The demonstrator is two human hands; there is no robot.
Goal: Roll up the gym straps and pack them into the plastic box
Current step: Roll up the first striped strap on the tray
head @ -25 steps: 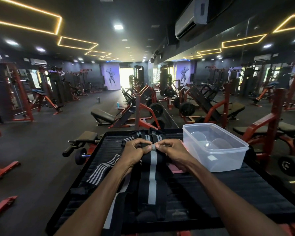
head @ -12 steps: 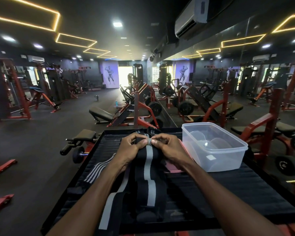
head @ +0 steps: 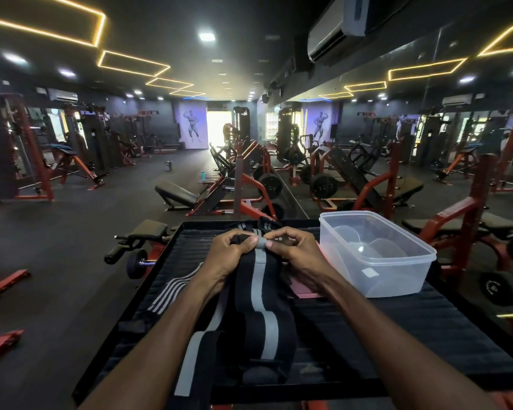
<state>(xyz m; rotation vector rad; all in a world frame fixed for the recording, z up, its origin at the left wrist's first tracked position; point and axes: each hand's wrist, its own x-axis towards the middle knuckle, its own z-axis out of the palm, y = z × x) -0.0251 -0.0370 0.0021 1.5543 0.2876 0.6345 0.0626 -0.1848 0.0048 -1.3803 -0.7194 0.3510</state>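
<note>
**Strap roll just started, box still empty**

Both hands on the far end of the black strap w/ grey centre stripe [head: 259, 294]. Left hand [head: 230, 255] has fingers curled round the strap's left edge, thumb on top; right hand [head: 293, 253] pinches the grey stripe end btwn thumb and fingertips. Strap runs from the hands toward me down the black ribbed mat [head: 427, 321], near end bunched at the mat's near edge. Plastic box [head: 373, 255] sits right of the hands, far-right on the mat, nothing in it that I can see. More straps around: a striped one [head: 172, 294] left of my left forearm, another [head: 267, 224] just past the hands at the far edge.

Risks, my read: first turn looks loose, so if the pinch slips the roll springs open. Stretchy fabric could roll skewed, coning out sideways, if one hand pulls harder. Long tail may drag the strap under it along. A fat roll could be awkward to fit beside others in the box.

Vs 1 s ago: hands have moved slightly farther up the mat, grip same; strap tail has shifted a bit, stripe now kinks mid-length. Box unmoved.
</note>
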